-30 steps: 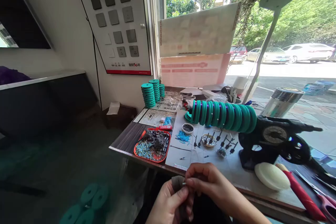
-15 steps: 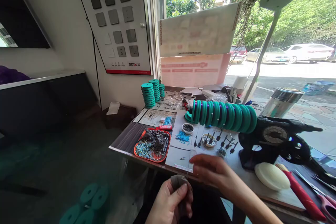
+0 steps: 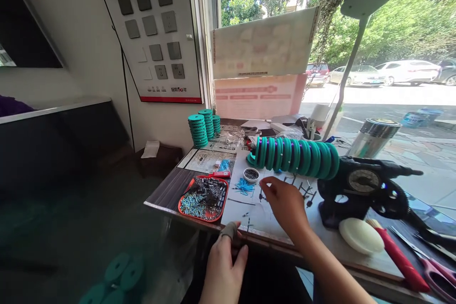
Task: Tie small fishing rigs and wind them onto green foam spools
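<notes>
My left hand (image 3: 225, 263) is at the front edge of the table, a grey cover on its index finger. Its thumb stands apart from the index finger and I see nothing held; the other fingers are partly hidden. Over the white board (image 3: 237, 206), my right hand (image 3: 288, 202) has its thumb and index finger pinched together; anything between them is too small to make out. Those fingertips are just right of a small white bowl of dark beads (image 3: 251, 174) and blue strips (image 3: 244, 186). Small dark-stemmed parts (image 3: 309, 197) stand partly hidden behind the right hand.
An orange tray (image 3: 180, 205) of small metal parts lies at left. A black winding machine (image 3: 366, 183) carries a row of green discs (image 3: 297, 156). Stacked green spools (image 3: 198, 130) stand behind. At right are a white oval object (image 3: 360, 236), a red-handled brush (image 3: 402, 259) and scissors (image 3: 436, 273).
My right hand has moved forward over the board toward the small bowl, its fingers now pinched. My left hand has gone from a closed grip to thumb and index finger apart, at the table edge.
</notes>
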